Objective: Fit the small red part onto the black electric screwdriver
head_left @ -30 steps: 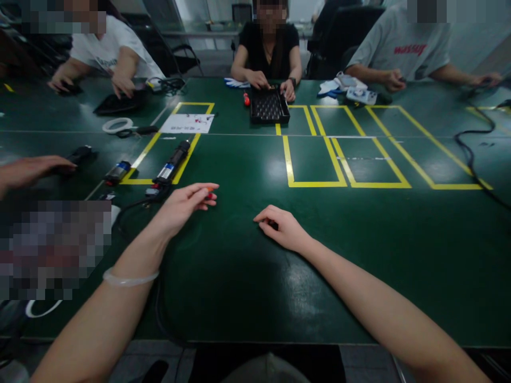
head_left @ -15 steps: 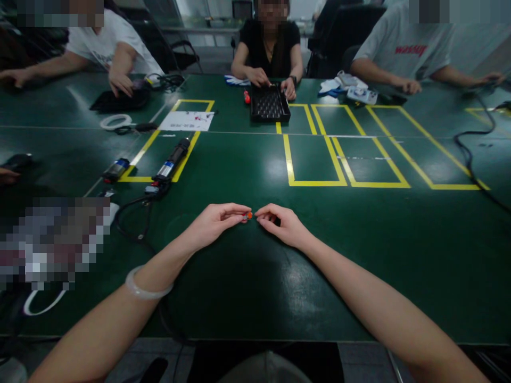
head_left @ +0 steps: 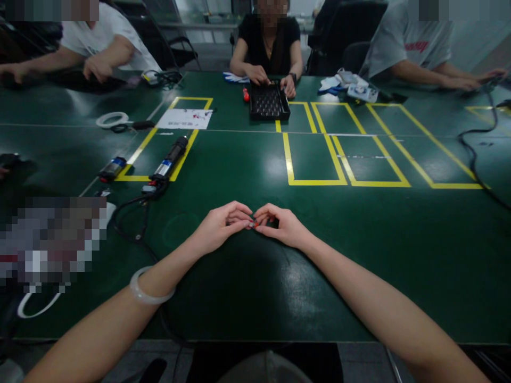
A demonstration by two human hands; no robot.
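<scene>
Between my fingertips, just above the green table [head_left: 319, 298], is a tiny orange-red and silver piece [head_left: 253, 225], too small to name. My left hand [head_left: 219, 226] pinches its silver side between thumb and fingers, and a pale bangle [head_left: 149, 287] circles that wrist. From the other side, the thumb and fingertips of my right hand [head_left: 284, 224] close on the orange-red end. A bit of red also shows among the curled right fingers, mostly hidden. Both hands meet in front of me, fingertips touching or nearly so.
An electric screwdriver [head_left: 170, 159] with a dark cable and a shorter blue-and-silver tool [head_left: 113, 169] lie at left. Yellow tape rectangles [head_left: 317, 183] mark the table. Across it, a co-worker handles a black tray [head_left: 269, 103]; two other people sit at either side.
My left hand has shifted slightly right and my right hand slightly left, closing the gap. The right fingertips now touch the small piece, which sits a little lower.
</scene>
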